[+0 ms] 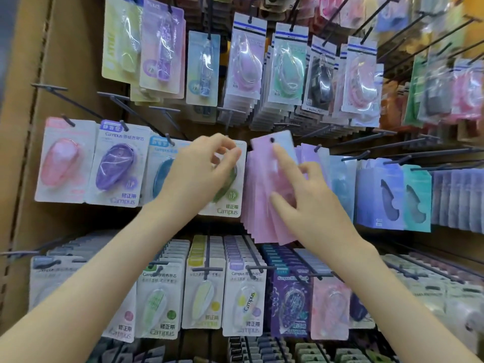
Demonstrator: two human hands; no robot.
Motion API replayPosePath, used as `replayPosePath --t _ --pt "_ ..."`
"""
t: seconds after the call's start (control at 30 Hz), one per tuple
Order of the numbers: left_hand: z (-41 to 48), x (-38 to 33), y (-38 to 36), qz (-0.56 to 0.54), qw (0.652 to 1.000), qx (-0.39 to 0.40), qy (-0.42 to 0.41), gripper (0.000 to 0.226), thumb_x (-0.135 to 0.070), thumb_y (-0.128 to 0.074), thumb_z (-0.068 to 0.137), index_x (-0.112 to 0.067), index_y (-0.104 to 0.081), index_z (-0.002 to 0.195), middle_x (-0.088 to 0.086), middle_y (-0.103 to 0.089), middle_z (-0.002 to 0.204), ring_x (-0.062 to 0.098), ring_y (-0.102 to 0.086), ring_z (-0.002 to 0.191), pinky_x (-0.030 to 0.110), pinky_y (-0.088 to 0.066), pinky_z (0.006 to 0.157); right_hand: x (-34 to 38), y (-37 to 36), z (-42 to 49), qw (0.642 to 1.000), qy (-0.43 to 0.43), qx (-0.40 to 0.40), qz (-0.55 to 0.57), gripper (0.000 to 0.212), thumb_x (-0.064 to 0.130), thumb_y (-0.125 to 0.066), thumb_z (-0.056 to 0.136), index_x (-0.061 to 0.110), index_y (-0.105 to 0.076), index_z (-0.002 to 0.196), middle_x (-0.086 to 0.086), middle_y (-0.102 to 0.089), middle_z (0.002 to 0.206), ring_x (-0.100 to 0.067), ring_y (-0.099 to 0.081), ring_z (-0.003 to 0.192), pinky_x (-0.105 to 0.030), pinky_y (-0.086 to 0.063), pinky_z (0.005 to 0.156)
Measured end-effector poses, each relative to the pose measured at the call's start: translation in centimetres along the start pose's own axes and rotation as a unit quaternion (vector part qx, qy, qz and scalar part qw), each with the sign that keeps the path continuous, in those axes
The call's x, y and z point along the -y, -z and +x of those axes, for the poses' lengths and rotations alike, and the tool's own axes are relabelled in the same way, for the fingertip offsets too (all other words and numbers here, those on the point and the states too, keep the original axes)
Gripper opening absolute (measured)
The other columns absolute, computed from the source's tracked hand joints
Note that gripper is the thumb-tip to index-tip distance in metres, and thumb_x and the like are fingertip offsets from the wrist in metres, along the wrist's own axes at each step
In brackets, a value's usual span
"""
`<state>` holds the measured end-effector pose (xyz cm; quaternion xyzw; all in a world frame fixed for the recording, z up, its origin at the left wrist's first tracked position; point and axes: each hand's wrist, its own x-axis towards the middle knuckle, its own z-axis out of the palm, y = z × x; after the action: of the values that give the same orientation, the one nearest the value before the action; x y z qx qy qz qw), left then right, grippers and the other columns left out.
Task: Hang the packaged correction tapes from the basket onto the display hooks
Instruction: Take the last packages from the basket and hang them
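The pink packaged correction tapes (262, 205) form a fanned stack in the middle row of the display, between the green Campus package (230, 205) and the purple packages (307, 151). The right hand (311, 205) holds this stack: thumb on the front, index finger straight along the raised top card, just below its hang hole. The left hand (199, 174) is in front of the green Campus package with fingers curled narrow; whether it pinches anything cannot be determined.
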<state>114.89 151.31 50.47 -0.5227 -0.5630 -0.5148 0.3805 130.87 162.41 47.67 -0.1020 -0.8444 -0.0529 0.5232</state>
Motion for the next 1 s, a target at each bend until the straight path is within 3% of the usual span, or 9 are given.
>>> replayPosePath --t 0.07,0.2,0.33,0.57,0.77,0.9,1.0 --pt "-0.4 0.9 -1.2 0.164 0.983 -0.055 -0.067 0.031 -0.031 -0.057 0.090 -0.012 -0.065 0.113 0.014 -0.060 0.112 0.032 -0.057 0.100 0.036 -0.045 0.081 -0.3 -0.3 0.5 0.997 -0.072 0.007 0.027 0.059 0.038 -0.041 0.098 0.044 -0.011 0.149 0.000 -0.038 0.118 -0.017 -0.052 0.086 -0.031 -0.038 0.076" --pt "-1.6 2.5 -3.4 0.260 0.960 -0.018 -0.099 0.049 -0.020 -0.072 0.074 -0.006 -0.061 0.119 0.029 -0.053 0.124 0.045 -0.050 0.106 0.048 -0.048 0.086 -0.1 -1.1 1.2 0.994 -0.102 0.022 0.021 0.057 0.038 -0.040 0.098 0.038 -0.017 0.150 -0.006 -0.041 0.124 -0.025 -0.046 0.104 -0.032 -0.032 0.079" --pt "-1.7 2.7 -3.7 0.279 0.955 -0.010 -0.098 0.053 -0.019 -0.076 0.072 -0.005 -0.060 0.121 0.029 -0.053 0.124 0.045 -0.050 0.108 0.049 -0.047 0.087 0.4 -1.7 1.9 0.992 -0.124 0.013 0.005 0.058 0.037 -0.042 0.098 0.033 -0.017 0.150 -0.009 -0.041 0.130 -0.029 -0.046 0.113 -0.032 -0.030 0.076" --pt "-1.8 2.8 -3.5 0.269 0.957 -0.020 -0.110 0.055 -0.015 -0.078 0.070 -0.006 -0.060 0.121 0.026 -0.057 0.119 0.043 -0.056 0.101 0.045 -0.051 0.077 1.1 -1.4 1.6 0.991 -0.129 0.008 -0.045 0.058 0.037 -0.042 0.097 0.030 -0.019 0.150 -0.011 -0.040 0.128 -0.035 -0.051 0.108 -0.035 -0.035 0.074" --pt "-2.1 2.6 -3.7 0.272 0.957 -0.029 -0.098 0.055 -0.015 -0.077 0.071 -0.009 -0.060 0.123 0.024 -0.057 0.121 0.043 -0.056 0.104 0.049 -0.048 0.080 0.5 -2.0 1.3 0.989 -0.131 0.018 -0.060 0.063 0.038 -0.045 0.098 0.028 -0.015 0.152 -0.010 -0.038 0.131 -0.035 -0.052 0.108 -0.033 -0.034 0.073" --pt "-2.0 2.4 -3.8 0.272 0.957 -0.023 -0.101 0.057 -0.015 -0.076 0.072 -0.009 -0.059 0.125 0.025 -0.056 0.122 0.043 -0.054 0.107 0.049 -0.048 0.082 0.5 -3.3 1.2 0.992 -0.114 -0.013 -0.045 0.070 0.036 -0.051 0.096 0.023 -0.012 0.152 -0.009 -0.029 0.141 -0.031 -0.041 0.125 -0.038 -0.044 0.086" --pt "-2.0 2.4 -3.8 0.278 0.955 -0.025 -0.099 0.056 -0.013 -0.076 0.072 -0.009 -0.059 0.125 0.025 -0.056 0.121 0.043 -0.054 0.106 0.048 -0.048 0.081 0.8 -4.1 1.2 0.993 -0.101 -0.039 -0.049 0.076 0.035 -0.055 0.095 0.021 -0.008 0.153 -0.011 -0.012 0.155 -0.029 -0.019 0.141 -0.037 -0.036 0.103"
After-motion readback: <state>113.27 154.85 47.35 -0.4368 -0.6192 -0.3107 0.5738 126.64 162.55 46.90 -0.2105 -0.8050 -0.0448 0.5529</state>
